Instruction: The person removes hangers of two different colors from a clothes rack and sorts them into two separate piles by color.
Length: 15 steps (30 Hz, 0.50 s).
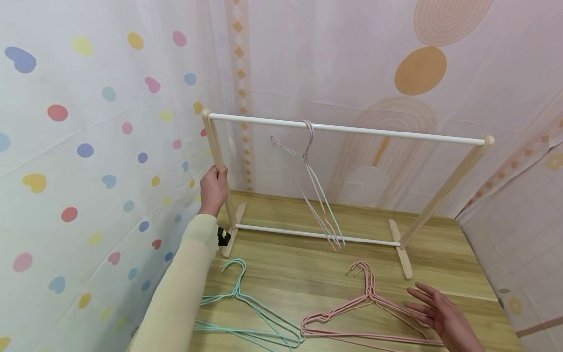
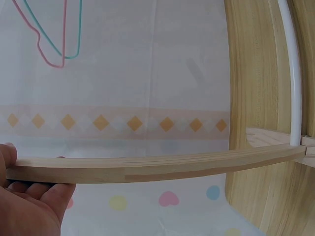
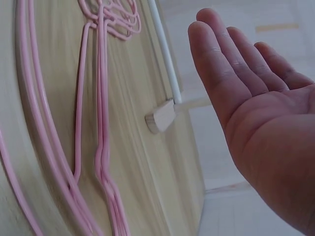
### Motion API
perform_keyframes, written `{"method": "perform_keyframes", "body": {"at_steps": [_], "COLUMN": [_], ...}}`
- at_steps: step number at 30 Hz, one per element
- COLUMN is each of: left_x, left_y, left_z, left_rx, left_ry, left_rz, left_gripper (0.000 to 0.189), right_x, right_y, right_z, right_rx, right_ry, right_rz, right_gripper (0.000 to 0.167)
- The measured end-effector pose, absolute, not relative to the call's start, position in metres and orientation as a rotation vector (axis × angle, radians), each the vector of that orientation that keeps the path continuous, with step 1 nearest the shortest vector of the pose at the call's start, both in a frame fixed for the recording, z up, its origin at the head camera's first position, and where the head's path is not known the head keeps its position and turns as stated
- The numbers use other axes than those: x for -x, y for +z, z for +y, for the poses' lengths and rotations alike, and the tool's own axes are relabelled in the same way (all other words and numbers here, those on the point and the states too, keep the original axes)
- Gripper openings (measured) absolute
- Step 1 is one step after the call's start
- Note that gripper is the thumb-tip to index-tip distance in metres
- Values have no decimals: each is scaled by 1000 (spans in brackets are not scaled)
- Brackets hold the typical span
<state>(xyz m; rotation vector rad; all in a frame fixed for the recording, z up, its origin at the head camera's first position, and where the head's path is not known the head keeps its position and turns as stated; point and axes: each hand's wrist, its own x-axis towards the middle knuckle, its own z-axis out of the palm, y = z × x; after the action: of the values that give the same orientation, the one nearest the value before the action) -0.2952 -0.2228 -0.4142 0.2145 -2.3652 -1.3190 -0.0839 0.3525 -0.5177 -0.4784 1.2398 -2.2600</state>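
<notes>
My left hand [image 1: 213,189] grips the left wooden post [image 1: 214,139] of a small clothes rack, and the left wrist view shows the fingers wrapped about that post [image 2: 147,169]. From the rack's white top rail [image 1: 374,131] hang a pink clothes hanger [image 1: 317,188] and a mint green clothes hanger [image 1: 323,193], close together near the middle. My right hand [image 1: 444,315] hovers at the lower right with fingers extended and holds nothing. Beside it, several pink hangers [image 1: 367,298] lie stacked on the table. Several mint green hangers [image 1: 246,296] lie to their left, partly hidden by my left sleeve.
The wooden table [image 1: 272,264] carries the rack, whose lower white rail [image 1: 281,231] joins two wooden feet, the right foot [image 1: 401,252] being nearest my right hand. A dotted curtain [image 1: 110,146] stands close on the left, and a patterned curtain [image 1: 352,63] behind.
</notes>
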Motion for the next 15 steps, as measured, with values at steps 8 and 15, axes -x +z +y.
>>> {"method": "perform_keyframes", "body": {"at_steps": [8, 15], "left_x": [295, 295], "left_y": [-414, -414], "left_z": [-225, -226], "left_rx": [-220, -216], "left_ry": [-1325, -1312], "left_rz": [-2373, -2363], "left_gripper": [40, 38], "right_x": [90, 100], "right_y": [-515, -513], "right_z": [332, 310], "right_rx": [551, 638], "right_ry": [-2261, -2304], "right_rz": [1248, 1209], "right_gripper": [60, 58]}}
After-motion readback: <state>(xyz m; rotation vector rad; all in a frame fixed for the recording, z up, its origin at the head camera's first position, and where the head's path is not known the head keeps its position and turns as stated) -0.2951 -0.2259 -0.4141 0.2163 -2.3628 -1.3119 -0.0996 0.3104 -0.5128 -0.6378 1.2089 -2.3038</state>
